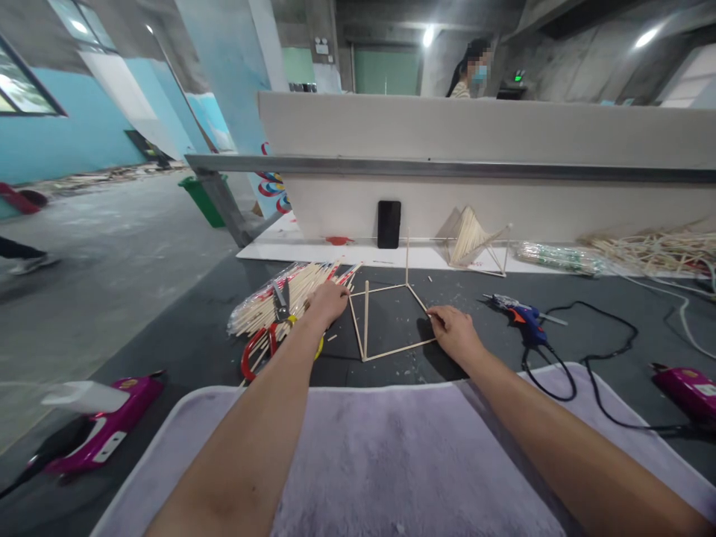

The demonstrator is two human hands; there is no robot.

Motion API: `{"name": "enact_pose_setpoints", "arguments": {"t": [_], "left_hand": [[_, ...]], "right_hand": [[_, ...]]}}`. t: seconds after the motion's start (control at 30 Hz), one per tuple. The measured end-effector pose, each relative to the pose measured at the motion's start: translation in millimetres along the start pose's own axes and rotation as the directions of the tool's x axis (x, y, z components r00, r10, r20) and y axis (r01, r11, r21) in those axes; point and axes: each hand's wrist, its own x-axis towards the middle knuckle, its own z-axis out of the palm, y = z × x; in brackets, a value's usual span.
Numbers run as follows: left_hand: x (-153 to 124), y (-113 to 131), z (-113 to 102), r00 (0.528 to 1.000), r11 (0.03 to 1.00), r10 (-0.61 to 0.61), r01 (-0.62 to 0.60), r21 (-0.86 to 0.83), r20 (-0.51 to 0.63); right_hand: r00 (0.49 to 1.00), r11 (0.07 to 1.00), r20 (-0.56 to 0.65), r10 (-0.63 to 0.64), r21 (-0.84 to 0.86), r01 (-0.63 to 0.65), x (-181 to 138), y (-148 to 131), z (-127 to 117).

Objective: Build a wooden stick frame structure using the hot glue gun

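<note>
A square frame of thin wooden sticks [400, 348] lies on the dark table, with two sticks standing upright from its near-left and far corners. At its left corner my left hand [329, 301] is closed, fingertips on the stick end. My right hand [454, 330] pinches the right side of the frame and hides its right corner. Beside my left hand a clear bag of loose sticks [262, 302] lies spilled open. Scissors [273, 339] with red and yellow handles rest partly under my left forearm. To the right of my right hand lies a blue glue gun [527, 321].
A phone [389, 224] leans against the white panel at the back, left of a stick model [473, 242]. Wrapped sticks [559, 258] lie farther right. Magenta power strips [112, 425] flank a purple towel [369, 455]. The glue gun's black cord [607, 356] loops across the right.
</note>
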Motion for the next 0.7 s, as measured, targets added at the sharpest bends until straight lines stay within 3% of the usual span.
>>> {"name": "enact_pose_setpoints", "arguments": {"t": [0.4,0.57,0.7], "left_hand": [[6.3,20.1,-9.9,0.996,0.996,-0.086,0.086,0.018,0.015],[5.9,20.2,-11.6,0.996,0.996,-0.082,0.081,0.025,0.027],[5.5,18.4,-10.3,0.997,0.997,-0.079,0.079,0.015,0.026]], "right_hand": [[0.999,0.993,-0.04,-0.002,0.118,0.006,6.3,1.8,2.8],[0.992,0.978,-0.054,0.11,0.183,-0.098,25.4,13.7,10.4],[0.985,0.978,0.015,0.172,0.113,-0.173,52.6,14.8,13.0]]}}
